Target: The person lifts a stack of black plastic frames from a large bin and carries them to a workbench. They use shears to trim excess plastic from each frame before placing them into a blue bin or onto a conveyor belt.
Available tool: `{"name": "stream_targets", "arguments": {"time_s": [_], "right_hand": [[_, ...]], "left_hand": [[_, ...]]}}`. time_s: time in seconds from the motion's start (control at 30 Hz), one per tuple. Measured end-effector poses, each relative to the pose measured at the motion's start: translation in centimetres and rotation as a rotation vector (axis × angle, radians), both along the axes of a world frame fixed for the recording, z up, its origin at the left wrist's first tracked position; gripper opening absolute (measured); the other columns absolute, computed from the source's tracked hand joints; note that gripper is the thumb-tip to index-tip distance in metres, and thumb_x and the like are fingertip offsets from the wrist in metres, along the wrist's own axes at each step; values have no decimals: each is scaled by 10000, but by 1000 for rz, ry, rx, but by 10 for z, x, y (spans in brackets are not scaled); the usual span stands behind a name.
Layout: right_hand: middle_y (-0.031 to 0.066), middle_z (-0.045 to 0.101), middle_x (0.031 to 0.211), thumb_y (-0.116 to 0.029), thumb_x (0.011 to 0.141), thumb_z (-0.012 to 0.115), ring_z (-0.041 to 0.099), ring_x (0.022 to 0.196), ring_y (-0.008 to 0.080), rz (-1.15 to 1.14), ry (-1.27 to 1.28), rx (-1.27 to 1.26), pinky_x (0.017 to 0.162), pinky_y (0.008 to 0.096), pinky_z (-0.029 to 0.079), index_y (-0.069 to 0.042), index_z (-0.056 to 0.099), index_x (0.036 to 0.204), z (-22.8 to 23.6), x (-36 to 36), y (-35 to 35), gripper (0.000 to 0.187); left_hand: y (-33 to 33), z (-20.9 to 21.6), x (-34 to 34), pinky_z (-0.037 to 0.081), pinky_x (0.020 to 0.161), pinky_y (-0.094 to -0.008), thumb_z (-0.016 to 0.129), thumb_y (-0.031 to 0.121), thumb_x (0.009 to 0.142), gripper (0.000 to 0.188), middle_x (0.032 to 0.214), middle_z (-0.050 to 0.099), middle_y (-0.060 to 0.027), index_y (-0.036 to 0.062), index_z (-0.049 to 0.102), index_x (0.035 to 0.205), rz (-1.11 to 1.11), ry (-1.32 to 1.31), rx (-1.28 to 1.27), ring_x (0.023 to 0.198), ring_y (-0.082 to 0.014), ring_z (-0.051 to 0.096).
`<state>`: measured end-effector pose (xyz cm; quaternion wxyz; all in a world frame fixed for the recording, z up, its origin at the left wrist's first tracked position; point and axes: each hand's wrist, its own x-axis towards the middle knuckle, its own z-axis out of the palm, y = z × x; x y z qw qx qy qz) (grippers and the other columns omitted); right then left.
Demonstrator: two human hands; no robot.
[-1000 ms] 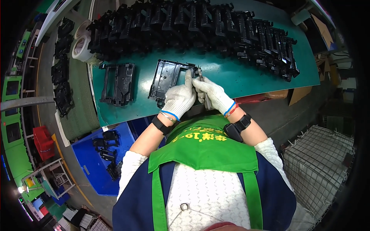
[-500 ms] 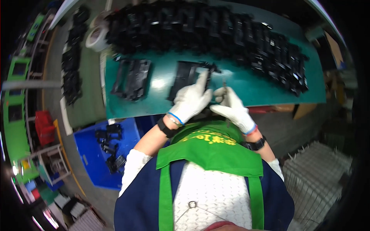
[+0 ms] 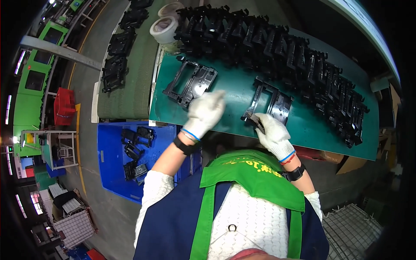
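Note:
Both my hands wear white gloves. My left hand (image 3: pixel 207 112) is over the green table beside a black plastic frame (image 3: pixel 201 82); its fingertips are smeared by motion, and I see nothing held. My right hand (image 3: pixel 274 133) is closed at the near left corner of a second black plastic frame (image 3: pixel 279 107), which lies flat on the table. A thin dark tool (image 3: pixel 258 123), its kind unclear, shows between the thumb and fingers.
A long row of black plastic frames (image 3: pixel 277 47) stands along the table's far side. Left of the green table (image 3: pixel 234 93) are tape rolls (image 3: pixel 164 27) and a conveyor belt (image 3: pixel 130 93) carrying more frames. A blue bin (image 3: pixel 112 173) below holds several black parts.
My left hand has come off the frame it was on and now is by the left frame. My right hand has moved to the other frame's near corner. The whole view has turned.

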<state>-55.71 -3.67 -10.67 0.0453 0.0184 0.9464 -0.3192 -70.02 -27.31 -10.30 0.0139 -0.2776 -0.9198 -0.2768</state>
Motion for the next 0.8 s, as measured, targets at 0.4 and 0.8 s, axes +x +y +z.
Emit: {"name": "stream_targets", "arguments": {"time_s": [0.4,0.8], "right_hand": [[183,740,1093,-14,873,592,719,967,398,-227,36,-55,858,467,580,-72,707,1199,14,5,-20,350],[135,681,1104,-29,811,787,687,971,180,-700,587,-987,912,363,574,21,598,1195,50,225,75,431]], "left_hand": [[-127,-35,-161,537,887,-299,665,134,910,794,1271,672,-108,-23,361,1626,-61,-638,127,979,-192,659],[96,133,60,496,978,-307,707,125,940,843,1433,547,-90,10,288,1662,-477,-1001,332,1091,-137,576]]}}
